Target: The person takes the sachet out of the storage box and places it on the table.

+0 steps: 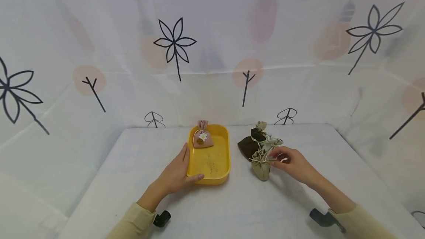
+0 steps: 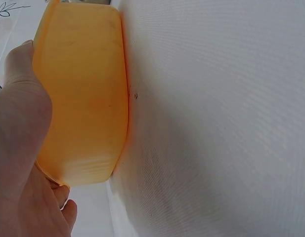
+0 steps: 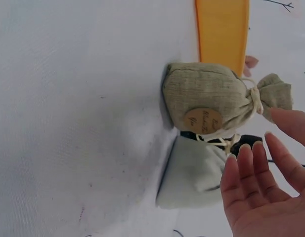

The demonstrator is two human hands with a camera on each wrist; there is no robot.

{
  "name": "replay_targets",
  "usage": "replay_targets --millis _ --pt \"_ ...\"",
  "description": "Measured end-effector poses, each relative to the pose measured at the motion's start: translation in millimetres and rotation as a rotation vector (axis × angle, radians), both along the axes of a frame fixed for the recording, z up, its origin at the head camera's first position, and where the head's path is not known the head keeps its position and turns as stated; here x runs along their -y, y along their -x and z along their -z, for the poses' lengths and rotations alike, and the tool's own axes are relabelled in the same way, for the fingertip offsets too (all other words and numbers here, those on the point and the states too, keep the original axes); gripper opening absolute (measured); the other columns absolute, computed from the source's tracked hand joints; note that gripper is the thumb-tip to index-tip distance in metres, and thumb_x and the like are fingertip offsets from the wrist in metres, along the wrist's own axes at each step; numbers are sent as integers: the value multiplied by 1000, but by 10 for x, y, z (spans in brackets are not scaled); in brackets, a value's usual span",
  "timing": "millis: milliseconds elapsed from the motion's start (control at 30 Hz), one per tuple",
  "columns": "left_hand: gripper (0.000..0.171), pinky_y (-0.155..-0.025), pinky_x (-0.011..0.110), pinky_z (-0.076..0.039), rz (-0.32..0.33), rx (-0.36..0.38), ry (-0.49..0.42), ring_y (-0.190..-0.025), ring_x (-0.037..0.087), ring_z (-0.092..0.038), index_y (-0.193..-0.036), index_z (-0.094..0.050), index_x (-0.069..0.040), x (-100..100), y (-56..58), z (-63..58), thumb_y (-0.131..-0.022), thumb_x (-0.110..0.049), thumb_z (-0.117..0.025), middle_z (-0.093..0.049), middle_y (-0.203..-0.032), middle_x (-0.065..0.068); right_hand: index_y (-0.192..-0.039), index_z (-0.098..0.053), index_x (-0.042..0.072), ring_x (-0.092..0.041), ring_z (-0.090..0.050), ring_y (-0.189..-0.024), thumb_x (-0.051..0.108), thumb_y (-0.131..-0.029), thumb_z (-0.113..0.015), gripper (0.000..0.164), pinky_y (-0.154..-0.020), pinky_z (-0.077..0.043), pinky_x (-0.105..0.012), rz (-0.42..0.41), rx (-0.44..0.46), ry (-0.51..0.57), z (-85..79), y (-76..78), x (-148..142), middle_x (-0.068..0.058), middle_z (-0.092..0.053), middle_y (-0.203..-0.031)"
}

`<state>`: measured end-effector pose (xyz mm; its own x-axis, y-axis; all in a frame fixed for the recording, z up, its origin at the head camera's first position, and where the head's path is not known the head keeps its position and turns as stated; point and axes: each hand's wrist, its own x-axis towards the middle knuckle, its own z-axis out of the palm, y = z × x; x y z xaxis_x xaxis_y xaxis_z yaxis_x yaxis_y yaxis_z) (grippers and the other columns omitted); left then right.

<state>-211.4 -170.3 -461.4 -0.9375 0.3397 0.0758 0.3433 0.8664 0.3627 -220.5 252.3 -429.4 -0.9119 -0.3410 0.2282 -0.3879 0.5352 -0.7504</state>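
Observation:
My left hand (image 1: 176, 172) holds the near left corner of a yellow plastic tray (image 1: 219, 161), thumb at the front rim and fingers along the left side. Inside the tray lies a pink drawstring sachet (image 1: 205, 143) with a white flower on it. On the right, my right hand (image 1: 293, 163) hovers at the tied neck of a beige drawstring sachet (image 3: 201, 89) bearing a round brown label. Its thumb and fingers are apart, loosely bent; whether the thumb touches the cloth I cannot tell. Behind are a dark brown sachet (image 1: 247, 147) and a pale grey one (image 3: 189, 175).
Another beige sachet top (image 1: 261, 125) shows at the back of the group. A white cloth covers the table (image 1: 132, 165), and a patterned white curtain (image 1: 212, 95) rises behind it. Black wrist-camera parts (image 1: 162, 218) stick out near each sleeve.

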Motion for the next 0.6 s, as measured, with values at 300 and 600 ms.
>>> replay_targets --millis 300,600 --pt "121 -123 48 -27 -6 6 11 -154 37 -22 -162 -3 4 3 -16 -36 -89 -74 -60 -2 -170 21 -113 -68 0 -8 -62 -88 6 -93 -74 22 -76 -57 -26 3 -26 2 -86 -88 1 -14 -69 -108" --pt "121 -123 48 -27 -9 4 14 -154 37 -23 -162 -4 5 -4 -19 -34 -89 -74 -60 -4 -170 22 -116 -69 4 -12 -62 -89 10 -94 -75 24 -79 -57 -27 -55 -48 37 -297 -170 218 -9 -68 -108"
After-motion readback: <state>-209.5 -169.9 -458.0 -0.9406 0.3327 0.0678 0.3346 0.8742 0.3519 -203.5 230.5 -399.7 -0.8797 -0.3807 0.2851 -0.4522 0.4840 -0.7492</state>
